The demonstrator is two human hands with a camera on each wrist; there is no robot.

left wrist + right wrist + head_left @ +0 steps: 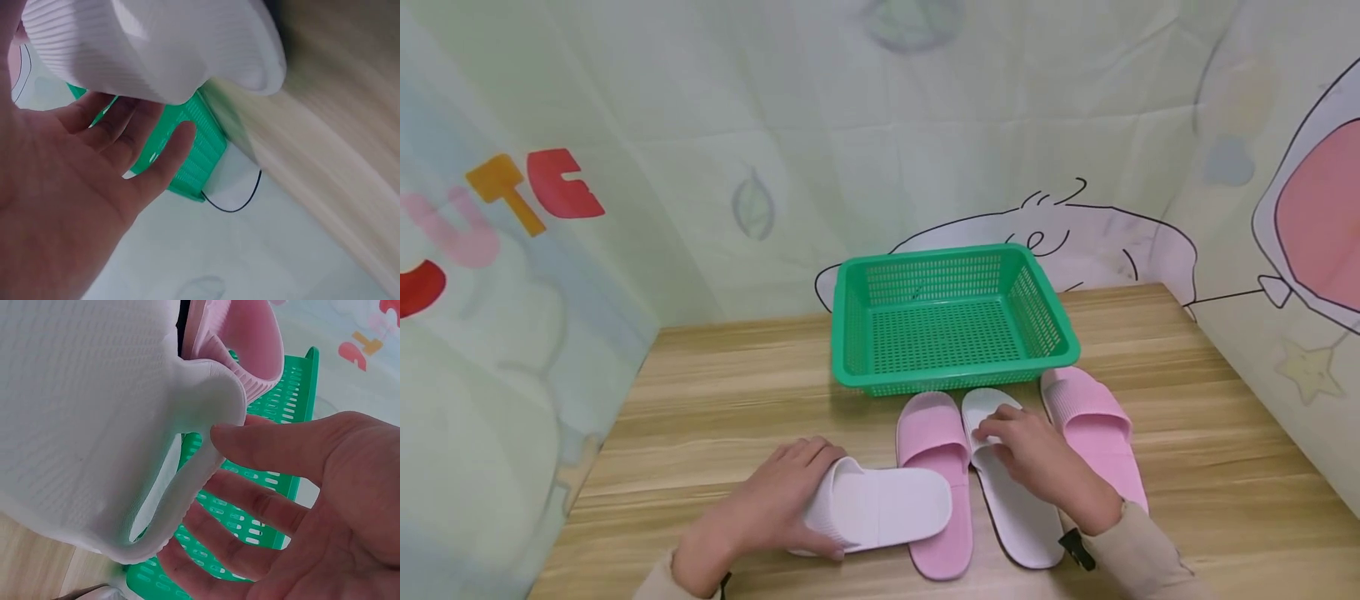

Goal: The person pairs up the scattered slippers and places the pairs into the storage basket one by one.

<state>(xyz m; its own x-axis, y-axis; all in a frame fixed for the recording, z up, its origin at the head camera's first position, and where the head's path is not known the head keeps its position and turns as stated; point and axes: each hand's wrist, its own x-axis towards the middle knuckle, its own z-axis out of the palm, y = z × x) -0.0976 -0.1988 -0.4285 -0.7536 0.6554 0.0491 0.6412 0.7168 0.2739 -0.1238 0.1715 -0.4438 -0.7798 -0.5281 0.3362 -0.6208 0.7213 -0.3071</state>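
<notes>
Left hand (775,504), at 7 o'clock, grasps left white slipper (895,504) round strap; toe points to 9, heel overlaps left pink slipper (943,558). Right hand (1037,458), toward 5, pinches strap of right white slipper (1026,525), toe near 12. Right pink slipper (1105,454) beside it, toe near 11. Sorting looks partway: three slippers point toward basket (955,372), left white lies crosswise, pinks split by right white. Whites plain, ribbed straps. Basket beyond, green, slatted; all slippers outside it.

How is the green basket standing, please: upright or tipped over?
Upright: the head view shows the green basket with its open top facing up.
</notes>
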